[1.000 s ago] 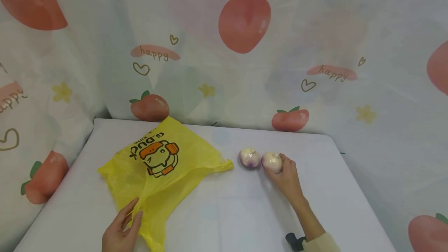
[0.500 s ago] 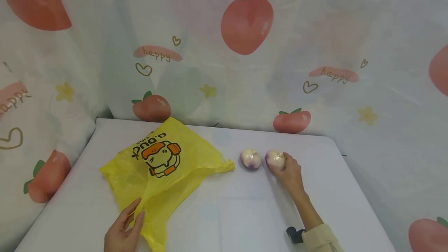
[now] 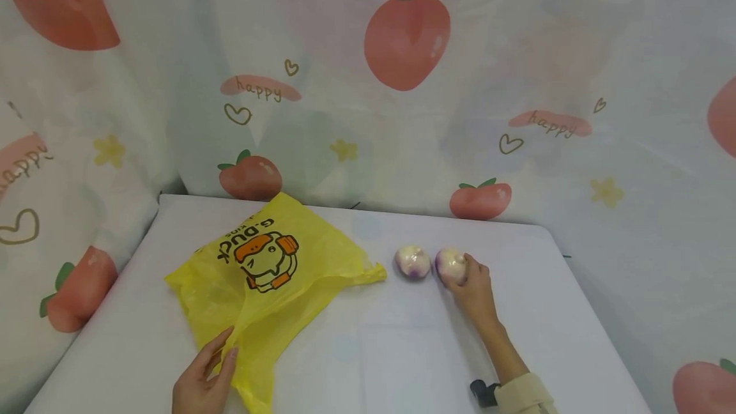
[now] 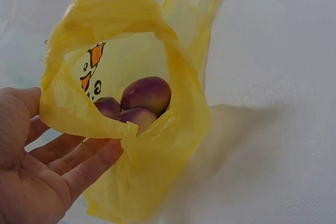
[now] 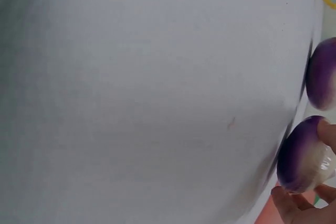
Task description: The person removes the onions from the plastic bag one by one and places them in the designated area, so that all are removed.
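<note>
My left hand (image 4: pixel 47 166) holds the rim of a yellow plastic bag (image 3: pixel 310 241), printed with a cartoon duck. In the left wrist view the bag's mouth gapes, and several purple round turnips (image 4: pixel 146 98) lie inside. On the right of the table, my right hand (image 3: pixel 476 289) grips a purple-and-white turnip (image 3: pixel 450 266), thumb on one side and fingers on the other. A second turnip (image 3: pixel 412 262) rests just left of it, a narrow gap between them. In the right wrist view the gripped turnip (image 5: pixel 300 156) shows its purple side close over the tabletop.
A white-covered table (image 3: pixel 356 363) carries everything. Behind and to the left hangs a fruit-printed cloth (image 3: pixel 322 37). A black device (image 3: pixel 484 393) sits at the right wrist, by the sleeve (image 3: pixel 524 395).
The right hand has moved its turnip slightly right, widening the gap to the other turnip. The left hand keeps its hold on the bag. The head view has shifted slightly.
</note>
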`<state>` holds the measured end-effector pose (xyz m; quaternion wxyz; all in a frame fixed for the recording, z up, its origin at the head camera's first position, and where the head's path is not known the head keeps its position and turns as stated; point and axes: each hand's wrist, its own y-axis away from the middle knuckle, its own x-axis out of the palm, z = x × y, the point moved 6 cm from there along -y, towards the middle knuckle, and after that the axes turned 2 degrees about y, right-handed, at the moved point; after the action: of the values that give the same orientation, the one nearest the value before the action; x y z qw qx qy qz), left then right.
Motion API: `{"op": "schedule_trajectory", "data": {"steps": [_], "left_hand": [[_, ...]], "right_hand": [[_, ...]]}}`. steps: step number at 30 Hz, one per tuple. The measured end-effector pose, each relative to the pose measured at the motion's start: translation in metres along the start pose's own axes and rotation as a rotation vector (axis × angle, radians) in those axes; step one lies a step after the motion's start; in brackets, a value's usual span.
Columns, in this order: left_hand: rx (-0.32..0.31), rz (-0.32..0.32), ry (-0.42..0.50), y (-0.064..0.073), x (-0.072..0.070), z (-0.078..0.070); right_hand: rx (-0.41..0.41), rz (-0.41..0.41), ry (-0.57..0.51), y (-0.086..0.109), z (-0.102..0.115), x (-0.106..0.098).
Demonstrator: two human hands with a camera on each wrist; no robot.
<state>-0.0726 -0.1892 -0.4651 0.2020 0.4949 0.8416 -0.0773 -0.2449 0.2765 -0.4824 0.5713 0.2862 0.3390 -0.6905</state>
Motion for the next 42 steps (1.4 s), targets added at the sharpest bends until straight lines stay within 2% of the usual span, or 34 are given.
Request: {"op": "schedule_trajectory", "data": {"steps": [6,9,11,16,18,26,30,36,42], "left_hand": [[0.007,0.006,0.004,0.000,0.000,-0.001],[0.013,0.006,-0.003,-0.001,-0.001,-0.001],[0.017,-0.001,-0.011,-0.001,-0.002,-0.002],[0.026,-0.004,-0.016,-0.001,-0.002,-0.002],[0.034,-0.004,-0.020,-0.001,-0.001,-0.002],[0.055,-0.025,-0.026,-0.002,0.000,-0.003],[0.064,-0.032,-0.027,-0.003,0.000,-0.003],[0.063,-0.024,-0.025,-0.003,0.001,-0.005],[0.043,-0.047,-0.017,-0.001,0.000,-0.003]], "right_hand": [[0.024,0.008,0.004,0.004,-0.001,0.000],[0.013,-0.029,0.008,0.007,0.002,-0.001],[-0.015,-0.083,0.023,0.009,0.006,-0.003],[-0.089,-0.247,0.100,0.016,0.024,-0.010],[-0.112,-0.284,0.108,0.018,0.034,-0.011],[-0.209,-0.294,0.112,0.027,0.071,0.001],[-0.267,-0.259,0.087,0.030,0.090,0.008],[-0.311,-0.070,-0.059,0.045,0.115,0.029],[-0.344,0.106,-0.158,0.066,0.130,0.055]]}}
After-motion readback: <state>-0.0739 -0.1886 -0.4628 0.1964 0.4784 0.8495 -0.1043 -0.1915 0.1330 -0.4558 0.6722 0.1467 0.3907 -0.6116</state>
